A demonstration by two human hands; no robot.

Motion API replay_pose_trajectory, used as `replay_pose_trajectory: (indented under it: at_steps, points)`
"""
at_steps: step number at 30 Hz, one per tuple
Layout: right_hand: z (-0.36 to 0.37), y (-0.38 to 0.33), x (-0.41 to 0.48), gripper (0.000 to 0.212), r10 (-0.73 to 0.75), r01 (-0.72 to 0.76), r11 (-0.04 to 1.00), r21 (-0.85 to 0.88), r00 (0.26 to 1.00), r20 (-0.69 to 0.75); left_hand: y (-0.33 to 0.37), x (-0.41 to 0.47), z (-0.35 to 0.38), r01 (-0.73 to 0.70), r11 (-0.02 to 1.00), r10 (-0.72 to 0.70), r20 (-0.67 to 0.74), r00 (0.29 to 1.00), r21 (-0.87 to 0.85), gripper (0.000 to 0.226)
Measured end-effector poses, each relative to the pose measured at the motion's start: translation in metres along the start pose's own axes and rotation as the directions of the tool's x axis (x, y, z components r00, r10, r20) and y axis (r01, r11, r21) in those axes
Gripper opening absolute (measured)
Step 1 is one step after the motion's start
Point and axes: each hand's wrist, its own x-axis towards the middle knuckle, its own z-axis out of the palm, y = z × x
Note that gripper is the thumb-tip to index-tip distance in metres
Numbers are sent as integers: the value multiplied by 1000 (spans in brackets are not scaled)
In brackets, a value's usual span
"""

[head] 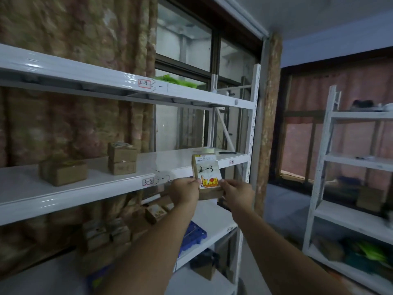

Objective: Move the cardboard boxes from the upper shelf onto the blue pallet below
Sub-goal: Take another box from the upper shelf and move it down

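Observation:
I hold a small cardboard box (207, 175) upright in front of the white shelf (91, 184); its white label reads "2-3". My left hand (184, 191) grips its left edge and my right hand (237, 194) grips its right edge. Three more cardboard boxes stay on that shelf: one low box (63, 171) at the left and a stack of two (122, 158) further right. On the shelf below, a blue pallet (192, 235) shows partly behind my left forearm, with several boxes (106, 233) on and near it.
A higher white shelf (85, 75) runs above, tagged "2-3", with something green (176, 80) on it. A roll of tape (205, 150) lies on the middle shelf's right end. A second white rack (348, 167) with mixed goods stands to the right across an aisle.

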Motion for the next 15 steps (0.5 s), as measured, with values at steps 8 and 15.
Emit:
replay_pose_trajectory:
  at_steps: [8, 15]
  points:
    - [-18, 89, 66, 14, 99, -97, 992, -81, 995, 15, -49, 5, 94, 65, 995, -68, 36, 997, 76, 17]
    - [27, 153, 120, 11, 152, -145, 986, -87, 985, 80, -110, 59, 143, 158, 979, -162, 18, 987, 129, 18]
